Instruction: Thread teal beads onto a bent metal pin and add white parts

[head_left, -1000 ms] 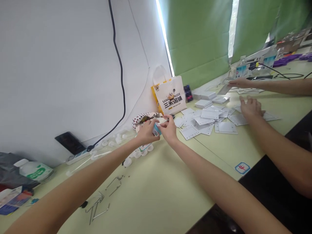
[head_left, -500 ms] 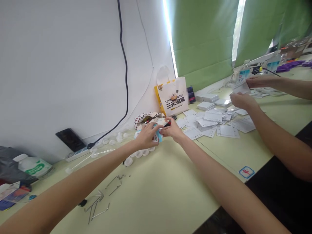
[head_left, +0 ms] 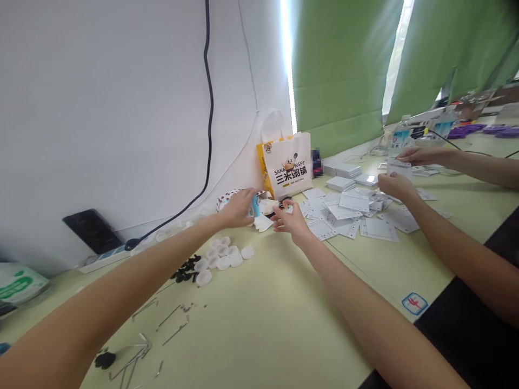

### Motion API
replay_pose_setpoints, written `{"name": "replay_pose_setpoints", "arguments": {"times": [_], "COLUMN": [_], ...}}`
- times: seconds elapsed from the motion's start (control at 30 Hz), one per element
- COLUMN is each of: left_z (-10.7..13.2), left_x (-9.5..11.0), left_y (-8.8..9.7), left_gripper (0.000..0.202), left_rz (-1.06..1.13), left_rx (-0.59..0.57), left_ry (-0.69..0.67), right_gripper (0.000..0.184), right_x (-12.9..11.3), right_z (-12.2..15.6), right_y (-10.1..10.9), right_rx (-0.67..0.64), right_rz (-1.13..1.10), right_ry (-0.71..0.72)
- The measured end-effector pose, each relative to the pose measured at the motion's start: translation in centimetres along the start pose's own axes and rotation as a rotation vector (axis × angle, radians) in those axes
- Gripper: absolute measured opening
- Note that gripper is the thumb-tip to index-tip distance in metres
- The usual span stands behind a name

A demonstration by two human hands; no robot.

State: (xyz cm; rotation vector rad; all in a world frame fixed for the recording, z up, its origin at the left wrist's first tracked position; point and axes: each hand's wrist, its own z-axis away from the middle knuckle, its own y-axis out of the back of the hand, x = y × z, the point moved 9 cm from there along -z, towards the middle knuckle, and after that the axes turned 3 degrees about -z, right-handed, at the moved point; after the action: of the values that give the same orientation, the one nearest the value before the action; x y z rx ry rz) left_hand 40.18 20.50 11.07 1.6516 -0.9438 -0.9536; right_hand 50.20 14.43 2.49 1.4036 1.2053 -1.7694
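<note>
left hand point(head_left: 237, 209) | fingers gripping blue-white item point(head_left: 255, 206) | right hand point(head_left: 290, 221) | fingers open, near white paper scrap point(head_left: 263, 223)

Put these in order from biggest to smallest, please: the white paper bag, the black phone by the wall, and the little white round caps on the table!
1. White paper bag
2. Black phone
3. Round white caps: these look about the same size as each other, so I can't rank them.
</note>
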Motion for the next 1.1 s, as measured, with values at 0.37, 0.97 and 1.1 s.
{"name": "replay_pose_setpoints", "arguments": {"times": [0.37, 0.97, 1.1], "left_z": [-9.4, -4.1, 3.3], "left_x": [-11.0, -4.1, 8.7], "left_y": [-5.5, -0.2, 2.7], "left_gripper": [0.07, 0.04, 0.034], "left_rz": [-0.163, -0.035, 0.109], "left_rx": [-0.309, -0.032, -0.063], "left_ry": [0.11, 0.065, -0.207], "right_gripper": [0.066, 0.063, 0.062], "right_x": [-0.8, -2.5, -5.4], "right_z": [-0.6, -0.4, 0.5], "right_y": [0.7, 1.4, 1.8], "right_rx": [0.151, 0.213, 0.27], "right_rz": [0.721, 0.856, 0.855], "right_ry": [0.303, 0.403, 0.491]}}
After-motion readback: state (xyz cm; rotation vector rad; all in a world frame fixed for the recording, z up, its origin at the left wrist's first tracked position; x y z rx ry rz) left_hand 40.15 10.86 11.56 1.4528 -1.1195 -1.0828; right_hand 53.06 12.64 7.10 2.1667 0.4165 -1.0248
